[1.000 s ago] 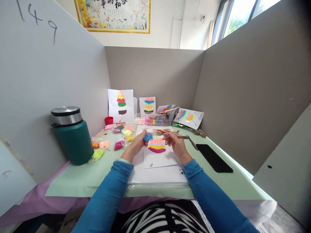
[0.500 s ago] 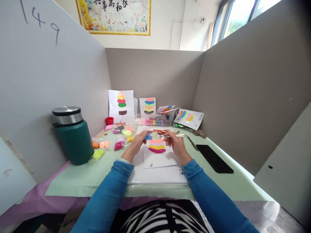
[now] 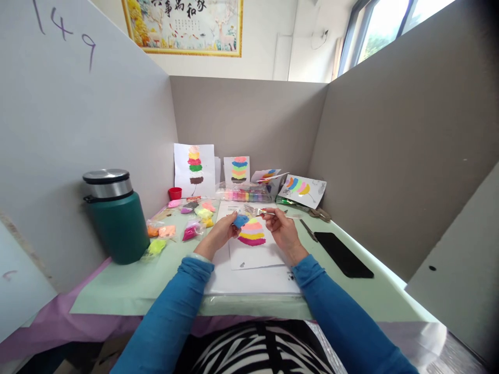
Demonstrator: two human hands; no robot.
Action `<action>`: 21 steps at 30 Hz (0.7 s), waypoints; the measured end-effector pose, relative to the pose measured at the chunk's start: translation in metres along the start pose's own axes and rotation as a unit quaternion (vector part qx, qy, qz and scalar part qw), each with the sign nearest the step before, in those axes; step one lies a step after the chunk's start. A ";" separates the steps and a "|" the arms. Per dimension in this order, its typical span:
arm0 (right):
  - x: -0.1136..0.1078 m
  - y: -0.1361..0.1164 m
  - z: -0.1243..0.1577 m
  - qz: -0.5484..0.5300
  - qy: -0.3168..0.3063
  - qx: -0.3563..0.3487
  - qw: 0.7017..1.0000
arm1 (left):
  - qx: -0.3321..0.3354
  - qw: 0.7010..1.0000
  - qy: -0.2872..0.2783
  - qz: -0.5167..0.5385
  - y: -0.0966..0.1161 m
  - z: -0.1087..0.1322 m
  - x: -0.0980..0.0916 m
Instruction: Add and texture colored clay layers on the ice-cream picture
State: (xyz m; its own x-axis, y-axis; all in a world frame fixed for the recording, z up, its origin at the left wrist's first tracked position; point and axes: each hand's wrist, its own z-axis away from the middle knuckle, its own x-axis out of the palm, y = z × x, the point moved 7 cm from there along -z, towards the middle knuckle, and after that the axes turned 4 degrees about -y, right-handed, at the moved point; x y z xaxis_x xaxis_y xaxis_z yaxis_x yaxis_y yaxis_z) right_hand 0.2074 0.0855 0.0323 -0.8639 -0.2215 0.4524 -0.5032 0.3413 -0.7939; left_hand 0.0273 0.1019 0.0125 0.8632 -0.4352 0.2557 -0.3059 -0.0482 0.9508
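A lump of blue modelling clay (image 3: 240, 221) is pinched in the fingers of my left hand (image 3: 221, 232). My right hand (image 3: 283, 232) is closed around a slim tool (image 3: 262, 214), whose tip points left towards the clay; its exact kind is hard to make out. Below and between both hands lies a sheet of white paper (image 3: 253, 258) with curved bands of clay (image 3: 251, 242) in crimson, yellow, lilac and salmon. The top of the sheet is partly covered by the hands and the clay.
Several bags of coloured clay (image 3: 191, 231) lie at left, near a green flask (image 3: 120, 223) and a red cup (image 3: 175, 194). Finished clay pictures (image 3: 194, 166) lean at the back. A black phone (image 3: 343, 254) and a knife-like tool (image 3: 309, 230) lie right. Partitions enclose the table.
The blue clay now shows larger and further out of my left fingers. My right hand has turned, and the tool's pale handle no longer sticks out clearly to the right.
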 end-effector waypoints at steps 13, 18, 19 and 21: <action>0.003 -0.006 0.004 0.111 -0.028 -0.038 0.993 | 0.006 0.997 0.062 -0.041 0.007 0.004 -0.010; 0.008 -0.005 0.005 0.137 -0.076 -0.037 0.987 | -0.011 0.996 0.067 -0.053 0.004 0.003 -0.011; 0.007 -0.004 0.005 0.142 -0.080 -0.035 0.986 | -0.011 0.996 0.071 -0.054 0.005 0.003 -0.012; 0.005 -0.005 0.004 0.146 -0.080 -0.035 0.985 | -0.010 0.995 0.077 -0.056 0.005 0.003 -0.013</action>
State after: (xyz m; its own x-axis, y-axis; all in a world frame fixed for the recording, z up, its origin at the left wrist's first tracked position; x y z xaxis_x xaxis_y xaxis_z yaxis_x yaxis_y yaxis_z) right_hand 0.2058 0.0792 0.0365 -0.9605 -0.2436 0.1345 -0.2388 0.4730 -0.8481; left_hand 0.0133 0.1046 0.0137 0.9431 -0.2860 0.1695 -0.1970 -0.0698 0.9779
